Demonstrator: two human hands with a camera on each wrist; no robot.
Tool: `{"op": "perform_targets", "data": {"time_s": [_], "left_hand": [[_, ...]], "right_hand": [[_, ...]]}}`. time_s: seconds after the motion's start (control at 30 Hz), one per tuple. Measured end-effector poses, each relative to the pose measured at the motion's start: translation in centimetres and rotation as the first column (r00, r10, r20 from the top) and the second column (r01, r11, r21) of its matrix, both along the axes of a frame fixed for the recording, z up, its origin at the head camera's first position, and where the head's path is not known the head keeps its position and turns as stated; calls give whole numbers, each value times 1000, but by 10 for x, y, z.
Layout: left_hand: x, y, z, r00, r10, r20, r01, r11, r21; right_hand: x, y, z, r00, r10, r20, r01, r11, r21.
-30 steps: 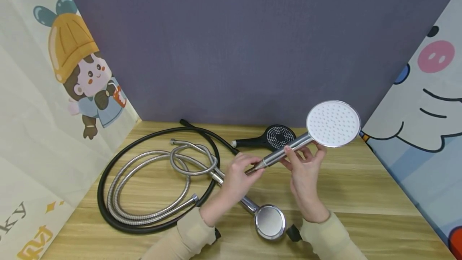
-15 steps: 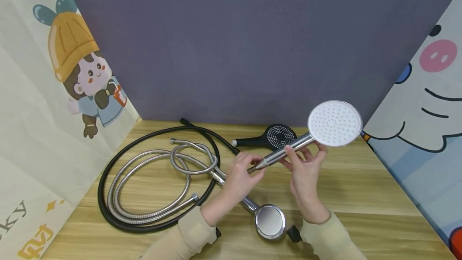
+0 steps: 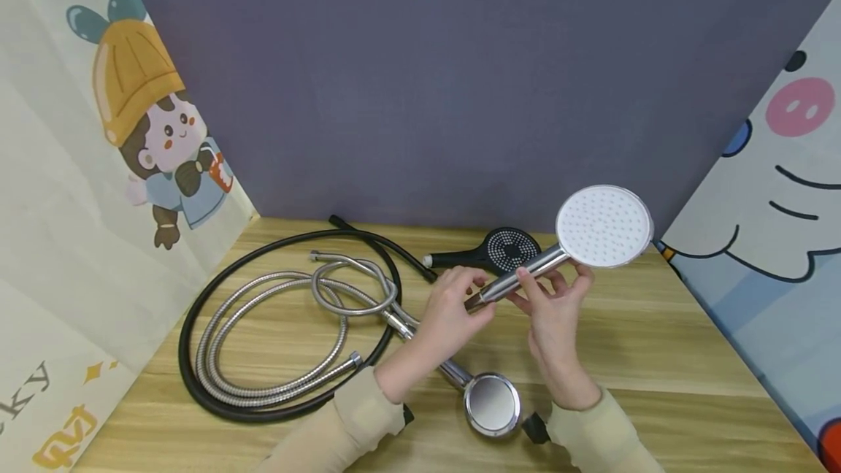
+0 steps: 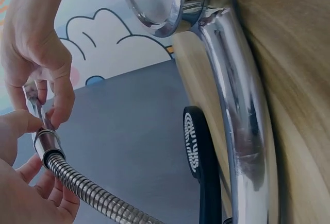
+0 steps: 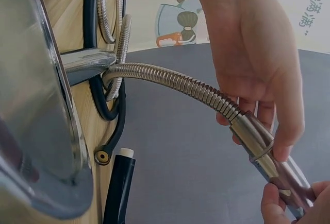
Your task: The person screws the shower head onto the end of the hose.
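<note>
My right hand grips the chrome handle of a shower head with a round white nozzle face, holding it tilted over the table. At the handle's lower end, my left hand pinches the conical metal nut of a shower hose. In the right wrist view the nut sits in line against the handle's end, with the left thumb and fingers round it. The ribbed metal hose curves away from the nut toward the table. In the head view my left hand hides most of this hose.
A second chrome shower head lies below my hands. A black shower head lies at the back by the grey panel. On the left are a coiled black hose and looped metal hoses. Printed cloth walls flank the wooden table.
My left hand has shifted slightly right and up, its fingers moving further over the nut, hiding the bit of hose seen before. The right hand and shower head have stayed nearly still.
</note>
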State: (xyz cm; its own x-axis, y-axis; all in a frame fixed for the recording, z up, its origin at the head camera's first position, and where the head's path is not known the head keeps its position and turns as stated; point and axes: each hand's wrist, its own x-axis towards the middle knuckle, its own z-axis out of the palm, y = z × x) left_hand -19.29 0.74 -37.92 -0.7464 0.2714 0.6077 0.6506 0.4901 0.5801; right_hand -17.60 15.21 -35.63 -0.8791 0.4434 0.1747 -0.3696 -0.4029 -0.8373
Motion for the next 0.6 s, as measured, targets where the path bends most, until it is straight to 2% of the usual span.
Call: {"op": "perform_targets", "data": {"time_s": [0.23,0.6], "left_hand": [[-1,3,2,999,-10,-34,11,1000,24],[-4,1,-1,1000,-20,-5,21,999,45]], "right_hand": [[-1,0,-1,999,28,16,-28,999,19],[1,7,-5,991,132,6,-132,991,28]]}}
